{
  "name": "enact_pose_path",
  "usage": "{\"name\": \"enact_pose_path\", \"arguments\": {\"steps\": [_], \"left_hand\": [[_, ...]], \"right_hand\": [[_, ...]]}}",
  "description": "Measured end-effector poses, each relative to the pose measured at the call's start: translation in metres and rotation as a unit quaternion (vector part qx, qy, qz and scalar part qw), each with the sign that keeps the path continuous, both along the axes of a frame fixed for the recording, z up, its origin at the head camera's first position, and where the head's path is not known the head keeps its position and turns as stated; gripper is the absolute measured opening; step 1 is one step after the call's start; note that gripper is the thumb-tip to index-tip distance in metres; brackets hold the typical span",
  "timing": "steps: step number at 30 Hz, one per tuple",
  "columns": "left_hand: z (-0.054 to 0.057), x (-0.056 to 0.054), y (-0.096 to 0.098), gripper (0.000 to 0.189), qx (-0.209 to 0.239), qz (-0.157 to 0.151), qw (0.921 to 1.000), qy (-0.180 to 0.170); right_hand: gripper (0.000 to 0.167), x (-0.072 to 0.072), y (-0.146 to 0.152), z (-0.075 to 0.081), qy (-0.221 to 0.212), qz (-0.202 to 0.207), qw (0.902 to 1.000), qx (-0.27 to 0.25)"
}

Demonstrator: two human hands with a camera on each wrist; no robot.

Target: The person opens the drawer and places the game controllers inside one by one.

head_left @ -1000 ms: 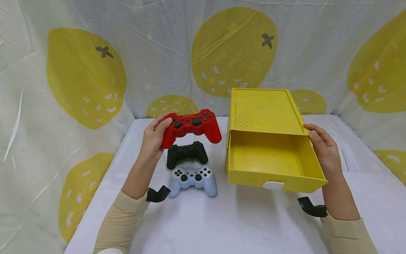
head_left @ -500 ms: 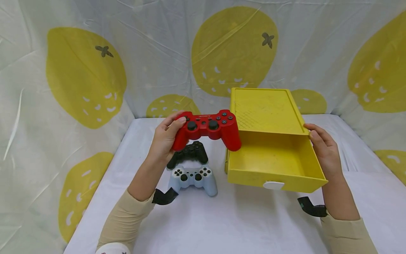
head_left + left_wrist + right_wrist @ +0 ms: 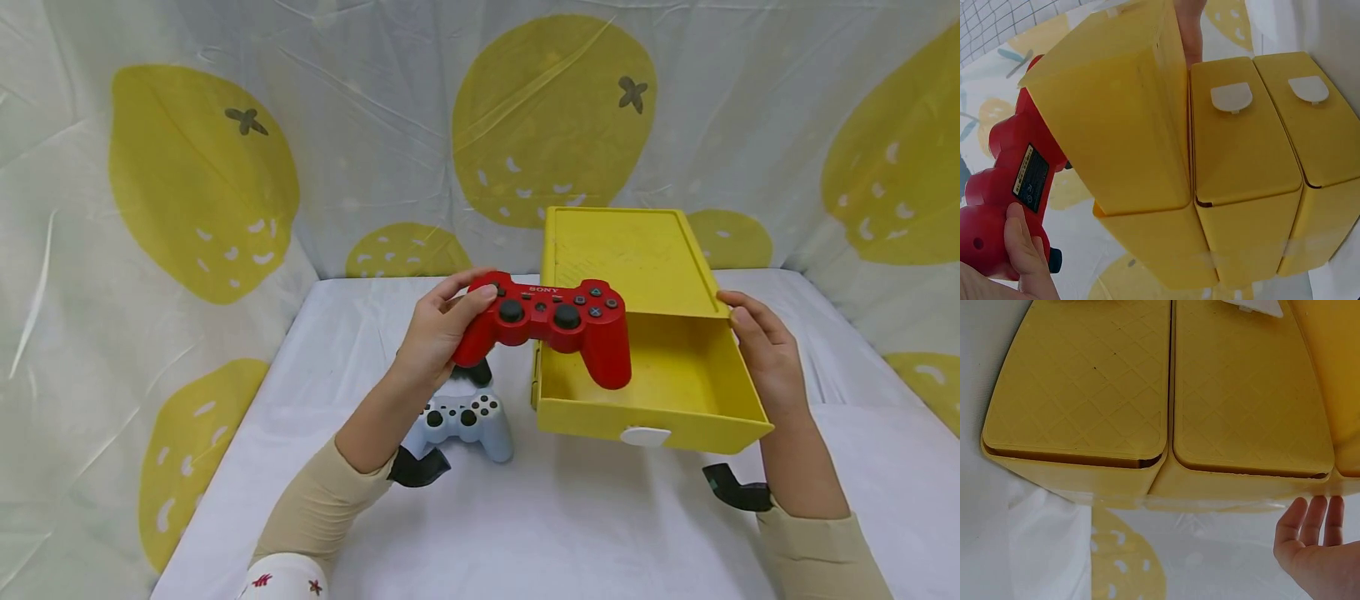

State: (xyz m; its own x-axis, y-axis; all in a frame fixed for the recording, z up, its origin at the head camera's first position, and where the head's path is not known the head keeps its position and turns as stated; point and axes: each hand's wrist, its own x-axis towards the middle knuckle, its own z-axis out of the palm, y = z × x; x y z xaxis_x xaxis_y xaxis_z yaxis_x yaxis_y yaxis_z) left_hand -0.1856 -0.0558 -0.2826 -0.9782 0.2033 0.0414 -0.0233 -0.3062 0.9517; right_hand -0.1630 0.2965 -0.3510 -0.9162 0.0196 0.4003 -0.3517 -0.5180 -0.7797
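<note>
My left hand grips the left handle of a red game controller, thumb on top. The controller hangs above the left part of a pulled-out, empty yellow drawer with a white tab handle. In the left wrist view, the underside label of the controller shows beside the drawer. My right hand rests against the right side of the yellow drawer cabinet near its top front corner. Its fingers look nearly straight in the right wrist view.
A black controller, mostly hidden by my left hand, lies behind a light blue controller on the white-covered table. Below the pulled-out drawer, two closed drawers show in the left wrist view. Lemon-print cloth surrounds the table.
My left hand has carried the red controller rightward and slightly down, from above the black controller to over the pulled-out drawer. My right hand and the cabinet have stayed put.
</note>
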Motion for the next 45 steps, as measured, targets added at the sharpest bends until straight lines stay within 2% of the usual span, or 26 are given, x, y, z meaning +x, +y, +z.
{"name": "enact_pose_path", "arguments": {"steps": [7, 12, 24, 31, 36, 45], "left_hand": [[-0.002, 0.003, 0.016, 0.037, -0.018, -0.034, 0.9992, -0.013], [-0.002, 0.005, 0.024, 0.038, -0.029, -0.053, 0.9981, -0.006], [0.008, 0.008, 0.048, 0.042, -0.088, -0.076, 0.9919, 0.051], [0.006, 0.01, 0.059, 0.042, -0.142, -0.083, 0.9815, 0.099], [0.005, 0.011, 0.066, 0.042, -0.164, -0.079, 0.9771, 0.11], [0.004, 0.018, 0.079, 0.04, -0.215, -0.077, 0.9613, 0.153]], "right_hand": [[0.031, 0.0, -0.001, -0.001, -0.007, -0.01, 0.9999, 0.012], [0.03, 0.0, 0.0, -0.001, -0.01, -0.015, 0.9996, 0.019], [0.031, 0.0, 0.001, -0.001, -0.01, -0.019, 0.9994, 0.027], [0.031, -0.001, 0.001, -0.002, -0.007, -0.017, 0.9995, 0.026], [0.031, -0.001, 0.0, -0.002, -0.004, -0.014, 0.9997, 0.018], [0.03, 0.0, -0.001, -0.003, -0.004, -0.04, 0.9989, 0.023]]}}
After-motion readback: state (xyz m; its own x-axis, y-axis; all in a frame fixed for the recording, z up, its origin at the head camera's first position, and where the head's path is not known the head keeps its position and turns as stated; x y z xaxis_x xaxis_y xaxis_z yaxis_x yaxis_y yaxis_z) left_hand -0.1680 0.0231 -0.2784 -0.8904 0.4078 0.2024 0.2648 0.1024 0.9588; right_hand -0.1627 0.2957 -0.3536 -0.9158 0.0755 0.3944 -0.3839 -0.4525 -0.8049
